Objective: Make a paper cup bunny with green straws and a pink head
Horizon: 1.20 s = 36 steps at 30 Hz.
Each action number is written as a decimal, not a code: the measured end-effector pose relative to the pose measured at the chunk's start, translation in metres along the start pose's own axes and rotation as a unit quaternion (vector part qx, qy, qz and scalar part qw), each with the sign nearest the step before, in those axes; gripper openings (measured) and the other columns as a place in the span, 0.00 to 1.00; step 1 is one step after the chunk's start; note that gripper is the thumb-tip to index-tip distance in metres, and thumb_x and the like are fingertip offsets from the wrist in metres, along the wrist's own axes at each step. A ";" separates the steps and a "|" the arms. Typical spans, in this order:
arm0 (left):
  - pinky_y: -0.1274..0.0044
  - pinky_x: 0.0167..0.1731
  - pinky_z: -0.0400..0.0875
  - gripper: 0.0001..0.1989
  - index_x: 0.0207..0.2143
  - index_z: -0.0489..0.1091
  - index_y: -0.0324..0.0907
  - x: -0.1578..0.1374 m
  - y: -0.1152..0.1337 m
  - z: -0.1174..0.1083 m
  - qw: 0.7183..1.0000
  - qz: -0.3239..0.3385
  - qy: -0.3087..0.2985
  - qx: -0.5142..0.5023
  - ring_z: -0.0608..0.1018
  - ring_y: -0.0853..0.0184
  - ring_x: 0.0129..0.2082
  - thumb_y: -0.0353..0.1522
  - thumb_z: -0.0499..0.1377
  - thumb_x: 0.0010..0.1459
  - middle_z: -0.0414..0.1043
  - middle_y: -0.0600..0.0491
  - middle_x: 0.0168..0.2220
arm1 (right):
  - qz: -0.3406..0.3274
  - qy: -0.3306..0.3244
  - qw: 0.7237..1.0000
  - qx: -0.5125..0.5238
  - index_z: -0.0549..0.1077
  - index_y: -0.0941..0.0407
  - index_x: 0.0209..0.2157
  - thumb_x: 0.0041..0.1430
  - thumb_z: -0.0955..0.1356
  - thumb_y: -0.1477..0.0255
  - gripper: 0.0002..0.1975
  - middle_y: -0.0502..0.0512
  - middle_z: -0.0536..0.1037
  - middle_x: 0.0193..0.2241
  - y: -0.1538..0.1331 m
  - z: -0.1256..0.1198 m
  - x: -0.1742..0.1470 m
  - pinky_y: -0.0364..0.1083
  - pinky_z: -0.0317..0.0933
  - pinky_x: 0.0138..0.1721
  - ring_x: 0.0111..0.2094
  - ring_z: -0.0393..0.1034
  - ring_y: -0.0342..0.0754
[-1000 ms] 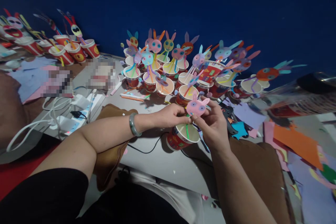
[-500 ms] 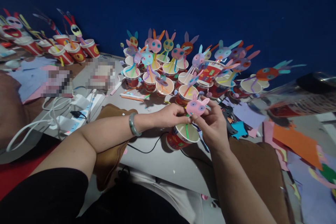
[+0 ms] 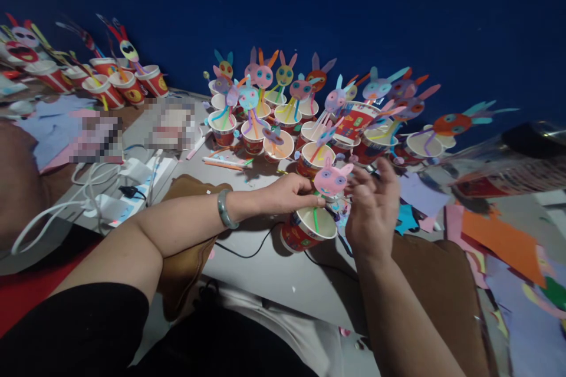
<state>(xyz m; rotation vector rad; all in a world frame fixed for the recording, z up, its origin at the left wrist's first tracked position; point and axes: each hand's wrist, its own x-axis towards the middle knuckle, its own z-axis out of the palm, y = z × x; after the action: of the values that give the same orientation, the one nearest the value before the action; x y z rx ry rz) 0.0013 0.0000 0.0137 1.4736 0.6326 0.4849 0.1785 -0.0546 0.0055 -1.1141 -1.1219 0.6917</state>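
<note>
In the head view, the left hand [image 3: 289, 194] pinches a green stem [image 3: 316, 221] just below a pink paper rabbit face [image 3: 329, 182], which sits above a red-patterned paper cup [image 3: 297, 239] on the counter [image 3: 252, 274]. The right hand [image 3: 374, 212], blurred, has its fingers loosely spread beside the face, holding nothing visible. Behind stand cups with colourful rabbit faces [image 3: 248, 96].

The grey table [image 3: 274, 277] bears 1 red cup [image 3: 297, 239] in front, clustered cups [image 3: 221, 138] behind, a power strip [image 3: 163, 174] and paper scraps [image 3: 504, 242].
</note>
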 end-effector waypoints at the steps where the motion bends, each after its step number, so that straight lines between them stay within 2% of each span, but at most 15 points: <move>1: 0.80 0.30 0.66 0.18 0.29 0.74 0.35 0.000 0.000 0.000 1.000 -0.005 0.002 -0.002 0.72 0.72 0.28 0.43 0.67 0.53 0.72 0.55 0.26 | -0.021 0.051 0.998 0.013 0.64 0.42 0.62 0.62 0.69 0.58 0.27 0.55 0.73 0.57 0.001 -0.003 0.002 0.54 0.66 0.57 0.56 0.72 0.53; 2: 0.80 0.30 0.66 0.18 0.28 0.74 0.35 0.000 0.000 0.000 1.000 -0.008 0.003 -0.004 0.72 0.72 0.28 0.43 0.67 0.53 0.72 0.55 0.26 | -0.035 0.097 0.994 0.027 0.63 0.41 0.62 0.64 0.67 0.58 0.25 0.55 0.69 0.61 0.002 -0.005 0.003 0.55 0.63 0.61 0.61 0.68 0.54; 4: 0.80 0.30 0.67 0.17 0.29 0.74 0.35 0.000 0.000 0.000 1.000 -0.008 0.002 -0.006 0.72 0.72 0.28 0.42 0.67 0.53 0.72 0.55 0.26 | -0.031 0.146 0.988 0.047 0.61 0.39 0.63 0.67 0.62 0.55 0.25 0.53 0.62 0.67 0.002 -0.009 0.006 0.55 0.56 0.67 0.68 0.59 0.54; 7: 0.80 0.30 0.66 0.16 0.30 0.74 0.35 0.000 -0.002 0.000 1.000 -0.004 -0.007 -0.009 0.72 0.72 0.28 0.42 0.66 0.54 0.72 0.55 0.27 | -0.008 0.157 0.986 0.046 0.57 0.39 0.66 0.67 0.59 0.52 0.28 0.52 0.59 0.69 0.003 -0.011 0.006 0.57 0.51 0.69 0.70 0.55 0.54; 13: 0.80 0.31 0.66 0.16 0.34 0.74 0.34 0.000 -0.005 0.000 1.000 0.002 -0.016 -0.005 0.71 0.72 0.29 0.40 0.63 0.56 0.72 0.54 0.28 | 0.001 0.012 1.000 0.009 0.66 0.42 0.61 0.61 0.69 0.51 0.29 0.56 0.70 0.61 0.008 -0.001 -0.002 0.63 0.60 0.63 0.64 0.64 0.58; 16: 0.80 0.30 0.66 0.17 0.33 0.74 0.34 0.000 -0.005 0.000 1.000 0.010 -0.014 0.003 0.70 0.72 0.29 0.42 0.64 0.55 0.71 0.54 0.28 | 0.010 -0.026 1.000 -0.003 0.68 0.46 0.59 0.57 0.72 0.54 0.30 0.59 0.71 0.61 0.006 0.003 -0.005 0.62 0.61 0.63 0.63 0.65 0.58; 21: 0.80 0.28 0.63 0.22 0.28 0.71 0.35 0.001 -0.004 0.000 1.000 0.019 -0.011 0.019 0.67 0.73 0.26 0.47 0.63 0.53 0.66 0.56 0.25 | 0.014 -0.052 0.998 -0.029 0.68 0.49 0.58 0.52 0.77 0.57 0.34 0.60 0.74 0.57 0.001 0.005 -0.006 0.59 0.64 0.60 0.59 0.69 0.57; 29: 0.80 0.28 0.61 0.26 0.25 0.68 0.36 -0.001 0.000 0.001 1.000 0.012 -0.015 0.002 0.65 0.73 0.27 0.52 0.65 0.49 0.64 0.56 0.25 | 0.042 -0.088 0.995 -0.004 0.66 0.49 0.57 0.53 0.77 0.63 0.32 0.59 0.80 0.51 0.001 0.005 -0.009 0.54 0.71 0.53 0.51 0.77 0.53; 36: 0.80 0.26 0.58 0.28 0.25 0.68 0.36 0.000 -0.001 0.002 1.000 0.012 -0.013 0.000 0.64 0.74 0.26 0.54 0.66 0.47 0.62 0.57 0.24 | 0.046 -0.082 0.996 -0.003 0.65 0.50 0.58 0.53 0.77 0.64 0.33 0.58 0.81 0.49 -0.001 0.006 -0.010 0.51 0.72 0.50 0.48 0.78 0.51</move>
<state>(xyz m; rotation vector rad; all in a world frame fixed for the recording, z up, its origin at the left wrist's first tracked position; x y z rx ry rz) 0.0025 -0.0013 0.0130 1.4873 0.5963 0.4835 0.1694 -0.0620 0.0031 -1.1356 -1.2178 0.8636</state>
